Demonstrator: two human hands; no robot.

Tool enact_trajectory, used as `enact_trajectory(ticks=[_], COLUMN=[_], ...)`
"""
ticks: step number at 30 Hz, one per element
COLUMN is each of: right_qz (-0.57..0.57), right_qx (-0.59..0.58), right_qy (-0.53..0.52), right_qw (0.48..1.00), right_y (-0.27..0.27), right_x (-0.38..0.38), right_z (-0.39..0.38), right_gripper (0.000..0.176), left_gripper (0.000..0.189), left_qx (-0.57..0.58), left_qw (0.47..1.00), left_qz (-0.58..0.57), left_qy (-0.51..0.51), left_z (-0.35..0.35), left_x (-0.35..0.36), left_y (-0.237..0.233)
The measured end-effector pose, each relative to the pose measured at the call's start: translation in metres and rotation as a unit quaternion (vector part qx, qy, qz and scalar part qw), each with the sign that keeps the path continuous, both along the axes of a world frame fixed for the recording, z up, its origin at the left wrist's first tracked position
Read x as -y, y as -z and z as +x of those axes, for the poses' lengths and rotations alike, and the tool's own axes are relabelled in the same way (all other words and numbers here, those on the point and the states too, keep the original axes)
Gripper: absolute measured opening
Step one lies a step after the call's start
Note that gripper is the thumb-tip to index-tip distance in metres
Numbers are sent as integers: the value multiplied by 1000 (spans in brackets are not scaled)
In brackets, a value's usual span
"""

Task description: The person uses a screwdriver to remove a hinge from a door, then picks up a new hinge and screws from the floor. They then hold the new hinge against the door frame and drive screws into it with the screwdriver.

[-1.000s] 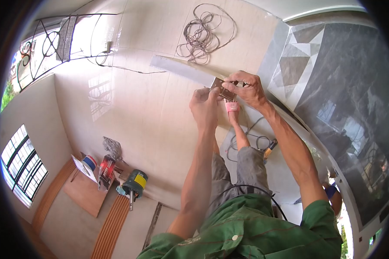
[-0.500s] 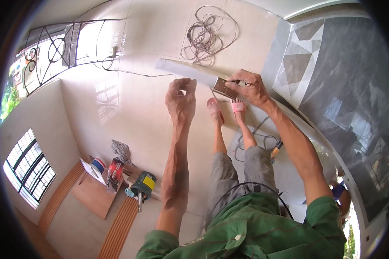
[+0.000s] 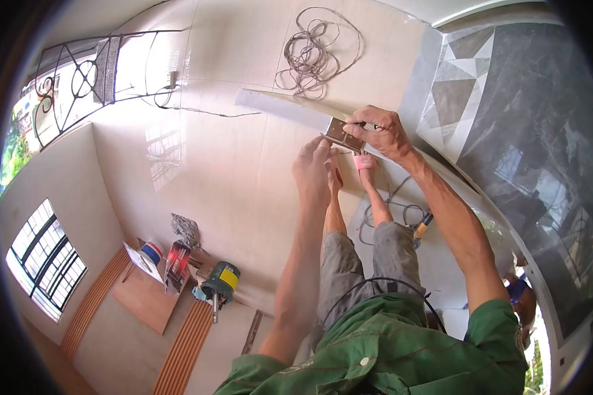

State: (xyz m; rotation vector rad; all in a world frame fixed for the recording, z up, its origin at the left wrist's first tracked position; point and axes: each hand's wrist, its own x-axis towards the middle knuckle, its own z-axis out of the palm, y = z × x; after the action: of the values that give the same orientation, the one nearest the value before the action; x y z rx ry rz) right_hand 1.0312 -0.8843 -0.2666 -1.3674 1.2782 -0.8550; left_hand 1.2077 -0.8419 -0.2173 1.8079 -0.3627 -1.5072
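A brown metal hinge [image 3: 337,130] with screw holes lies against the narrow edge of a long white panel [image 3: 280,109]. My right hand [image 3: 383,135] pinches the hinge's right part between thumb and fingers. Close to its lower left corner is my left hand [image 3: 315,164], fingertips pressed together right at the hinge; I cannot tell what small thing they hold. The panel runs on behind my right hand and forearm toward the lower right.
Coiled cable [image 3: 316,56] lies on the tiled floor beyond the panel. An orange-handled tool [image 3: 422,226] and more cord are near my legs. At left are a green power tool [image 3: 221,283], a red tool [image 3: 177,263], a brown board [image 3: 148,303] and ribbed strips [image 3: 183,349]. Dark slabs [image 3: 540,131] stand right.
My left hand has moved right and slightly down, from in front of the panel to the hinge's lower left corner. My right hand stays on the hinge.
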Motion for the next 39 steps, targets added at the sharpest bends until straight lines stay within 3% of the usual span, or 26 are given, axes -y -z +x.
enact_trajectory(ticks=[2,4,6,9,13,16,17,18,19,20,22,23,28,30,31,32,34,35,37,39], right_qz=[-7,-19,-5,19,25,-112,-85,-54,70,51,1,-51,7,-59,-84,-143,-101,-130,-76,-87], right_qx=[1,-9,-11,6,23,-25,8,28,60,90,26,-12,-16,-91,-115,-58,-84,-116,-187,-230], right_qy=[-3,-11,-21,-35,-35,-65,-42,-12,-3,2,11,20,-6,29,75,172,274,293,324,294], right_qw=[1000,1000,1000,999,999,991,995,998,996,995,1000,998,1000,994,987,973,953,940,924,924], right_y=[1,0,-4,-6,-4,-4,6,15,3,7,17,22,10,22,19,-1,-72,-88,-98,-105], right_x=[0,1,1,1,0,3,2,-2,-2,-3,-5,-8,-10,-9,-13,-20,-31,-41,-70,-91], right_z=[0,0,-3,-4,-7,-6,-2,2,2,0,2,3,-1,1,-2,-3,-17,-22,-16,1], right_gripper=[18,17,19,20,20,21,24,28,26,27,25,24,26,28,28,26,16,13,17,16], left_gripper=[34,33,26,23,21,20,21,20,20,18,16,16,18,17,16,17,19,20,21,21], left_qx=[62,262,393,448,343,314,297,294,280,244,241,236,237,252,244,215,246,273,277,278], left_qw=[998,956,885,748,708,682,666,664,664,683,655,666,661,647,642,687,653,634,620,619], left_qz=[-12,-63,-136,-294,-272,-245,-246,-253,-262,-270,-277,-274,-259,-261,-197,-216,-216,-217,-217,-190], left_qy=[29,118,207,391,554,614,639,639,642,633,661,652,663,670,700,660,683,691,701,709], left_z=[5,4,4,19,21,29,26,29,33,29,25,26,27,32,16,26,20,16,12,17], left_x=[-1,10,24,51,90,105,110,113,113,114,117,115,117,121,120,114,116,115,115,119], left_y=[10,-5,-19,-13,-10,-6,-1,3,10,5,2,2,6,20,4,15,7,4,3,2])
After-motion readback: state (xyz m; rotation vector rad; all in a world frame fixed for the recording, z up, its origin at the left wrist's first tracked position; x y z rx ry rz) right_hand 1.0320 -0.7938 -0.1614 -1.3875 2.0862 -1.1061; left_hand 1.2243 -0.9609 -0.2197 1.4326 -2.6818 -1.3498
